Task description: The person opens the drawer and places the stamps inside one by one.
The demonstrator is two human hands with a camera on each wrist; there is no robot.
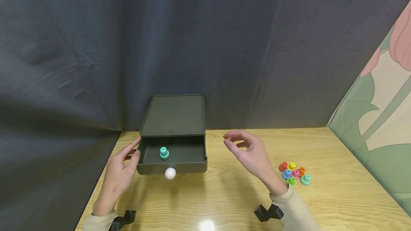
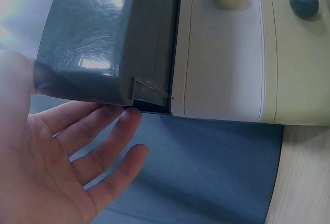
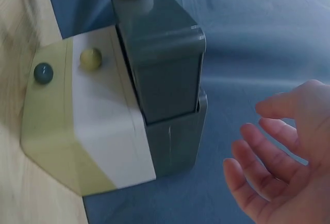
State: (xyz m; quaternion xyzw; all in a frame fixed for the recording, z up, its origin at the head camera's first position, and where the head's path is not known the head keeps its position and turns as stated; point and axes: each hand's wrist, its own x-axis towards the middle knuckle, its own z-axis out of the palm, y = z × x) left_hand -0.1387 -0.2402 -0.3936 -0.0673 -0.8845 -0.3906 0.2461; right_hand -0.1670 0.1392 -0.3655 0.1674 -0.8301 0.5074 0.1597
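Note:
A dark grey drawer (image 1: 189, 168) with a white round knob (image 1: 170, 173) stands pulled out of a small cabinet (image 1: 179, 115). Inside it is one teal stepped peg (image 1: 164, 153). My left hand (image 1: 117, 175) is at the drawer's left side, its thumb by the front corner and its fingers extended along the side wall. To the right of the drawer, my right hand (image 1: 252, 154) hovers in the air with nothing in it, fingers loosely bent and thumb apart from them.
Below the dark drawer are a white drawer (image 2: 221, 54) and a yellow-green drawer (image 2: 304, 69), both pushed in. Several coloured stepped pegs (image 1: 295, 174) cluster on the wooden table (image 1: 346, 174) near my right forearm. A dark curtain (image 1: 237, 52) hangs behind the cabinet.

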